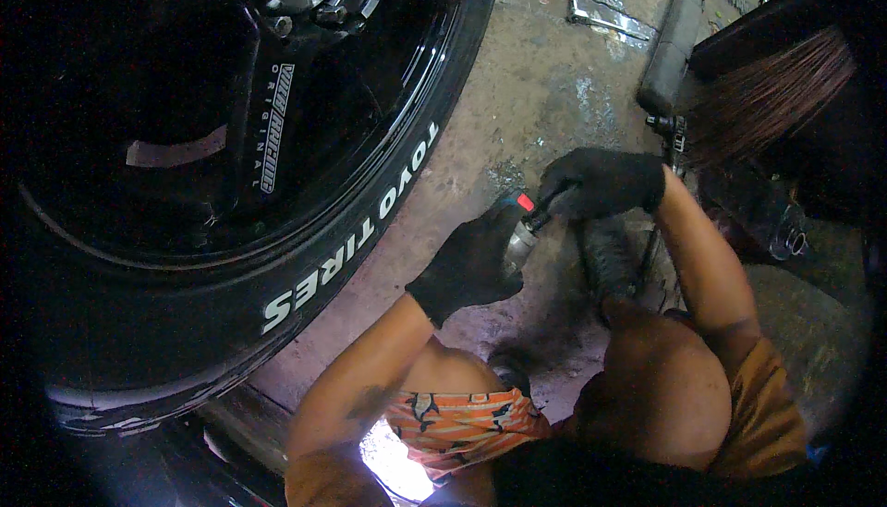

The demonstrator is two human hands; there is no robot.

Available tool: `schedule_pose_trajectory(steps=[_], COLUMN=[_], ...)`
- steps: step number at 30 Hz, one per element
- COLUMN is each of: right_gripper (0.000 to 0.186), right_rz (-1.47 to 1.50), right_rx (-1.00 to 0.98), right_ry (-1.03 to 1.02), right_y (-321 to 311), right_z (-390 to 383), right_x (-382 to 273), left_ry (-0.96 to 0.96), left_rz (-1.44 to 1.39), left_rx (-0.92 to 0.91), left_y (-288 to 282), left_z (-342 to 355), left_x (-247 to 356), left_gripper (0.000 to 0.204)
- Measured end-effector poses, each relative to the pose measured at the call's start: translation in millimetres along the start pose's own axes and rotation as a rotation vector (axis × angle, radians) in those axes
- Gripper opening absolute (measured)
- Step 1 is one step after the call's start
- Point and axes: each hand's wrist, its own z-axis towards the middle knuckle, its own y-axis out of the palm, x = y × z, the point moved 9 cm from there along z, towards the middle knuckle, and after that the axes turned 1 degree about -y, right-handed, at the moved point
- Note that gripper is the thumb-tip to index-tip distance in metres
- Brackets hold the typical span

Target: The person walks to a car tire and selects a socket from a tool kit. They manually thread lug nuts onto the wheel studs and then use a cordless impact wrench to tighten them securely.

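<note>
My left hand (469, 265), in a black glove, is wrapped round a short silver metal cylinder (521, 244), which it holds tilted over the concrete floor. A dark, narrow end piece (538, 219) sticks out of the cylinder's upper end. A small bright red patch (525, 202) shows by my left fingertips. My right hand (602, 183), also black-gloved, is closed with its fingertips at the dark end piece. Its fingers cover much of what they grip. To the left of both hands stands a large black wheel with a tyre (383, 197) bearing white lettering.
A flat metal tool (608, 19) lies on the floor (545, 73) at the far side. Near it are a long grey padded-looking object (673, 45) and a brush of brown bristles (785, 86). A dark ratchet-like tool (679, 134) lies beyond my right wrist. My bent knees are close below my hands.
</note>
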Motion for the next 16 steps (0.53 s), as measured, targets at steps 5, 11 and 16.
schedule_pose_trajectory(steps=[5,11,16], right_gripper=[0.046,0.082,0.046], right_rz=[0.041,0.26,1.198], right_rx=[0.222,0.677,0.717], right_ry=[0.104,0.041,0.117], right_y=[-2,38,49], right_z=[3,-8,23], right_x=[10,-17,-63], left_ry=[0.006,0.004,-0.013], left_rz=[-0.136,-0.259,-0.594], left_rx=[0.023,0.348,0.463], left_y=[-3,-41,-90], left_z=[2,0,-39], left_x=[-8,-12,64], left_gripper=[0.062,0.061,0.075])
